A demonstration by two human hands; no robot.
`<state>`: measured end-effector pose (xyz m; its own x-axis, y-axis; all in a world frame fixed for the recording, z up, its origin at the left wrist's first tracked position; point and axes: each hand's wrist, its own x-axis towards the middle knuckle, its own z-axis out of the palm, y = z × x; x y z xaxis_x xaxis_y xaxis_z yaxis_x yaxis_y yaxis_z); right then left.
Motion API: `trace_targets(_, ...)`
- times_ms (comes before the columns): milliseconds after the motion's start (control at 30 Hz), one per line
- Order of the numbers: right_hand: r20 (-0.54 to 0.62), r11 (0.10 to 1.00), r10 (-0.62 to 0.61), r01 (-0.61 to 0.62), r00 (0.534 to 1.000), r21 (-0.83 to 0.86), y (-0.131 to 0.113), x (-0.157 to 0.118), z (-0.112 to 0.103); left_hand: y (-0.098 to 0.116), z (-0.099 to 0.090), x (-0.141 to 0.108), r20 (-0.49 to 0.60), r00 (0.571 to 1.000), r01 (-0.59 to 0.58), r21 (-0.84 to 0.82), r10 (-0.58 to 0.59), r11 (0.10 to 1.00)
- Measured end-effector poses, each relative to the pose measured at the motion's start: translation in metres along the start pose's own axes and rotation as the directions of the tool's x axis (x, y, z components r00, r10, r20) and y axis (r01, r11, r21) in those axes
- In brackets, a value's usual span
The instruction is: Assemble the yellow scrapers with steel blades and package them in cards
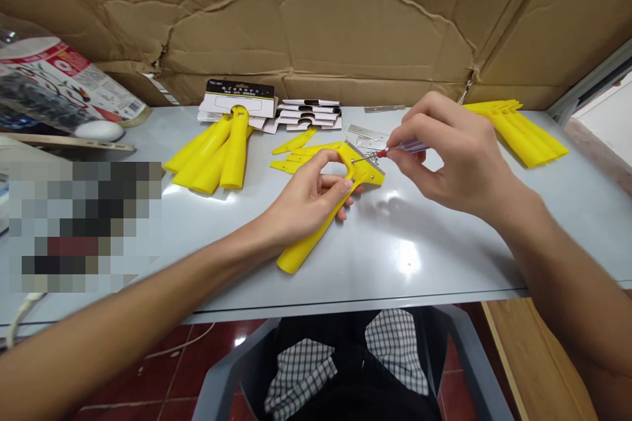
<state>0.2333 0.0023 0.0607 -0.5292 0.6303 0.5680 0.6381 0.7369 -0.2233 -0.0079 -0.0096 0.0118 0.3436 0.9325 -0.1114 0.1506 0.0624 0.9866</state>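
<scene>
Over the gray table (409, 256), the left hand (306, 200) wraps tight around a yellow plastic scraper (301, 252), while the right hand (457, 158) pinches a small screwdriver (409, 147), its tip at the scraper's metal blade (368, 139).

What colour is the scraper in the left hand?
Bright yellow, as the head view shows: the scraper in the left hand.

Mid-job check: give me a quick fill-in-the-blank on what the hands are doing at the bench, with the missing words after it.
The left hand grips a yellow plastic ____.
The right hand holds a small ____ to its head.
Behind the grey table stands a torn sheet of ____.

Missing words: scraper; screwdriver; cardboard.
</scene>
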Motion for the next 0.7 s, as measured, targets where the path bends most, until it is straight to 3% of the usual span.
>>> trace_targets(133,-0.027,0.994,-0.105,0.106,0.994,0.038,0.0014,-0.0007,0.0005,0.0016,0.0002,-0.0004,-0.001,1.0,0.01,0.004,-0.01,1.0)
trace_targets(400,0.031,0.999,0.023,-0.022,0.999,-0.034,-0.0012,0.0,-0.0043,0.0024,0.0012,0.0003,-0.018,0.999,0.04,-0.016,-0.04,0.999)
trace_targets(700,0.076,0.997,-0.078,0.079,0.994,-0.006,-0.0015,-0.0037,-0.0055,0.0024,-0.0003,-0.0006,-0.009,0.998,0.066,-0.055,-0.067,0.996)
